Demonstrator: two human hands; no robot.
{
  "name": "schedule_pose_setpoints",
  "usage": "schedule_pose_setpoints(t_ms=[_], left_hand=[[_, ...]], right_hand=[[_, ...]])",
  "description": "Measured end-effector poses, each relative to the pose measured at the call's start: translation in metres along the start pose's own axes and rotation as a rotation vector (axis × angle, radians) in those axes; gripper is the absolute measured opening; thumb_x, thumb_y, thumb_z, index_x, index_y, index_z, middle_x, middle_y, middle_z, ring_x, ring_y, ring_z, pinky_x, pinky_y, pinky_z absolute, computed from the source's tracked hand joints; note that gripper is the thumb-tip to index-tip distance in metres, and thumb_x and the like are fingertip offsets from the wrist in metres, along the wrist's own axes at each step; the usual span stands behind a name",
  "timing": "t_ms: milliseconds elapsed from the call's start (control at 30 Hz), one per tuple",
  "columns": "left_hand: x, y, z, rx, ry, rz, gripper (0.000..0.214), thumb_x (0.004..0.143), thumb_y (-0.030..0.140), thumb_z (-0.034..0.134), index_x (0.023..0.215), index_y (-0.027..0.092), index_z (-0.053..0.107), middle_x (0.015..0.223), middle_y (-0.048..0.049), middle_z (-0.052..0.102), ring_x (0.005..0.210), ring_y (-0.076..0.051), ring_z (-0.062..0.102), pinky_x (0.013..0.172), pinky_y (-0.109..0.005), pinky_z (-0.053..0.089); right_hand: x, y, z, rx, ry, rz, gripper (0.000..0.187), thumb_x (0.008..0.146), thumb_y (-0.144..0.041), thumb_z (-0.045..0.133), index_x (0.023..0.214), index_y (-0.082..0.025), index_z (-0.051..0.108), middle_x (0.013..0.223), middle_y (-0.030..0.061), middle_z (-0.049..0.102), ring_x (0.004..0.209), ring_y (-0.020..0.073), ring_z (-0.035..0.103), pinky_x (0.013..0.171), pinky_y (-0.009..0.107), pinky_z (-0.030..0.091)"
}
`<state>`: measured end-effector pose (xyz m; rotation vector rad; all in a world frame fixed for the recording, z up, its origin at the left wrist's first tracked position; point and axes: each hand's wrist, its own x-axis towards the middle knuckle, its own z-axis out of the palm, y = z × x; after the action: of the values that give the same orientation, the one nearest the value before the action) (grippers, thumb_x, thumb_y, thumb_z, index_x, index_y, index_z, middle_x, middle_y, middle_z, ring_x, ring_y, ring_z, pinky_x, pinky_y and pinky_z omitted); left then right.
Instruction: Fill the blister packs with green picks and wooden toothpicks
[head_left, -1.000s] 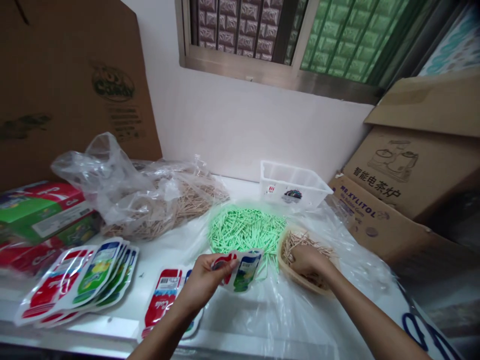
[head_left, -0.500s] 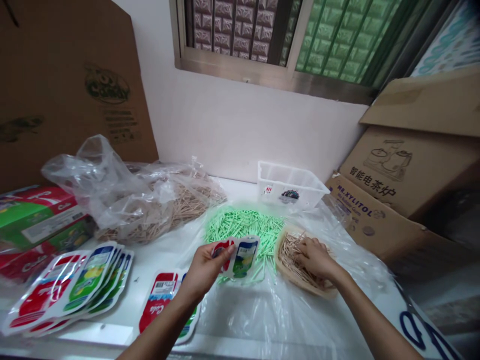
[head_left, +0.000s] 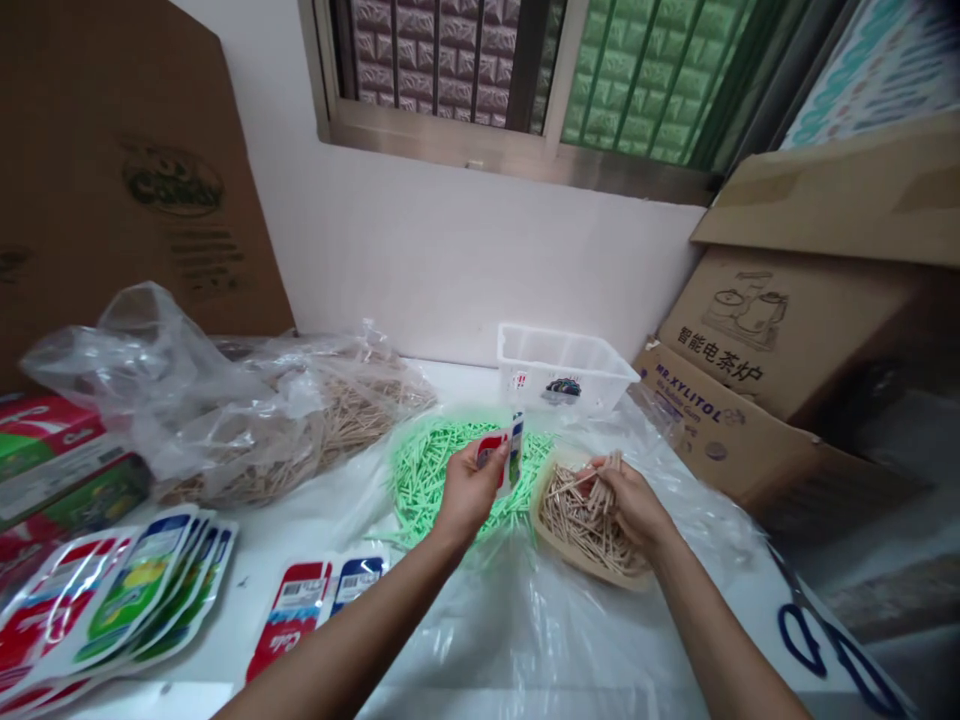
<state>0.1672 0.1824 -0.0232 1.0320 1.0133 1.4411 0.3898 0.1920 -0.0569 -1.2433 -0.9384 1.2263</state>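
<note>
My left hand (head_left: 471, 490) is closed on a small printed packet (head_left: 513, 455), red on one half and blue-green on the other, held up over a heap of bright green sticks (head_left: 431, 470). Over the cream tub (head_left: 592, 575), my right hand (head_left: 634, 500) pinches a bunch of thin tan sticks (head_left: 609, 480). More tan sticks (head_left: 574, 515) lie loose in the tub below. Under my left forearm, partly hidden, a cola-printed packet (head_left: 289, 610) rests on the table.
Fanned packets (head_left: 142, 590) lie at the left, near red-green boxes (head_left: 67, 470). Behind them is a clear plastic bag (head_left: 277, 420) of tan sticks. A white plastic basket (head_left: 566, 370) stands by the wall. Cardboard boxes (head_left: 739, 340) line the right; another carton (head_left: 135, 200) rises at left.
My right hand has come up from among the tan sticks with a bunch of them. My left hand has shifted right and up, turning the packet more edge-on. The view has swung slightly right.
</note>
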Motion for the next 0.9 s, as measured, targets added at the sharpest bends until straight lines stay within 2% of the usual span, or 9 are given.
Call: schedule_pose_setpoints(t_ms=[67, 200, 367, 467, 567, 667, 733, 833, 900], left_hand=[[0.005, -0.009, 0.015, -0.015, 0.003, 0.044, 0.035, 0.066, 0.042, 0.069, 0.085, 0.013, 0.07, 0.067, -0.0025, 0.067, 0.055, -0.012, 0.056, 0.054, -0.022, 0.045], [0.011, -0.02, 0.043, -0.044, -0.044, 0.116, 0.03, 0.074, 0.038, 0.063, 0.093, 0.016, 0.071, 0.087, -0.0058, 0.071, 0.075, -0.017, 0.062, 0.068, -0.026, 0.048], [0.009, -0.024, 0.066, -0.06, -0.04, 0.137, 0.027, 0.081, 0.033, 0.053, 0.098, 0.018, 0.068, 0.097, -0.0061, 0.07, 0.09, -0.019, 0.061, 0.08, -0.028, 0.047], [0.004, -0.028, 0.08, -0.127, 0.026, 0.092, 0.027, 0.081, 0.031, 0.052, 0.1, 0.018, 0.066, 0.101, -0.0059, 0.067, 0.085, -0.016, 0.061, 0.076, -0.026, 0.047], [-0.001, -0.033, 0.092, -0.272, 0.076, -0.026, 0.03, 0.082, 0.032, 0.05, 0.106, 0.018, 0.061, 0.089, -0.004, 0.066, 0.067, -0.011, 0.059, 0.064, -0.022, 0.048], [-0.003, -0.037, 0.095, -0.32, 0.127, -0.071, 0.03, 0.083, 0.034, 0.048, 0.105, 0.017, 0.059, 0.075, -0.0008, 0.062, 0.057, -0.009, 0.054, 0.058, -0.019, 0.045], [-0.002, -0.038, 0.092, -0.295, 0.138, -0.067, 0.029, 0.082, 0.035, 0.048, 0.103, 0.017, 0.059, 0.073, 0.0002, 0.061, 0.054, -0.008, 0.053, 0.055, -0.019, 0.044], [0.001, -0.038, 0.079, -0.204, 0.135, -0.026, 0.025, 0.081, 0.034, 0.049, 0.095, 0.017, 0.06, 0.071, 0.0011, 0.06, 0.052, -0.009, 0.051, 0.052, -0.019, 0.042], [0.005, -0.036, 0.068, -0.111, 0.132, 0.052, 0.021, 0.08, 0.033, 0.051, 0.086, 0.016, 0.062, 0.07, 0.0009, 0.06, 0.056, -0.01, 0.052, 0.054, -0.019, 0.041]], right_hand=[[0.005, 0.003, 0.004, 0.105, 0.068, 0.006, 0.02, 0.066, -0.025, 0.061, 0.083, -0.019, 0.052, 0.072, 0.0017, 0.07, 0.065, 0.0186, 0.065, 0.063, 0.031, 0.051], [0.013, 0.003, 0.006, 0.174, 0.155, -0.034, 0.018, 0.064, -0.023, 0.066, 0.078, -0.016, 0.057, 0.076, 0.0033, 0.07, 0.069, 0.0159, 0.066, 0.066, 0.026, 0.051], [0.004, -0.004, 0.01, 0.312, 0.191, -0.098, 0.022, 0.067, -0.03, 0.068, 0.081, -0.019, 0.056, 0.074, -0.0008, 0.069, 0.07, 0.0137, 0.066, 0.073, 0.028, 0.052], [-0.011, -0.006, 0.031, 0.527, 0.142, -0.063, 0.02, 0.067, -0.025, 0.067, 0.083, -0.02, 0.057, 0.069, -0.0049, 0.066, 0.064, 0.0095, 0.064, 0.073, 0.025, 0.052], [-0.028, -0.004, 0.062, 0.674, 0.082, -0.017, 0.019, 0.066, -0.023, 0.069, 0.082, -0.019, 0.059, 0.07, -0.0042, 0.066, 0.067, 0.009, 0.063, 0.073, 0.022, 0.051], [-0.043, 0.002, 0.085, 0.567, 0.095, -0.082, 0.026, 0.069, -0.032, 0.068, 0.09, -0.018, 0.061, 0.08, -0.0007, 0.068, 0.078, 0.014, 0.064, 0.076, 0.026, 0.051], [-0.049, 0.006, 0.089, 0.491, 0.085, -0.11, 0.032, 0.072, -0.041, 0.065, 0.094, -0.018, 0.06, 0.083, 0.0012, 0.068, 0.079, 0.0166, 0.064, 0.074, 0.029, 0.051], [-0.045, 0.011, 0.075, 0.354, 0.067, -0.152, 0.037, 0.075, -0.049, 0.06, 0.095, -0.018, 0.058, 0.075, 0.0003, 0.067, 0.071, 0.0164, 0.064, 0.069, 0.029, 0.05], [-0.038, 0.012, 0.058, 0.167, 0.066, -0.205, 0.038, 0.077, -0.051, 0.058, 0.096, -0.018, 0.057, 0.069, -0.0012, 0.064, 0.067, 0.0158, 0.062, 0.068, 0.029, 0.049]])
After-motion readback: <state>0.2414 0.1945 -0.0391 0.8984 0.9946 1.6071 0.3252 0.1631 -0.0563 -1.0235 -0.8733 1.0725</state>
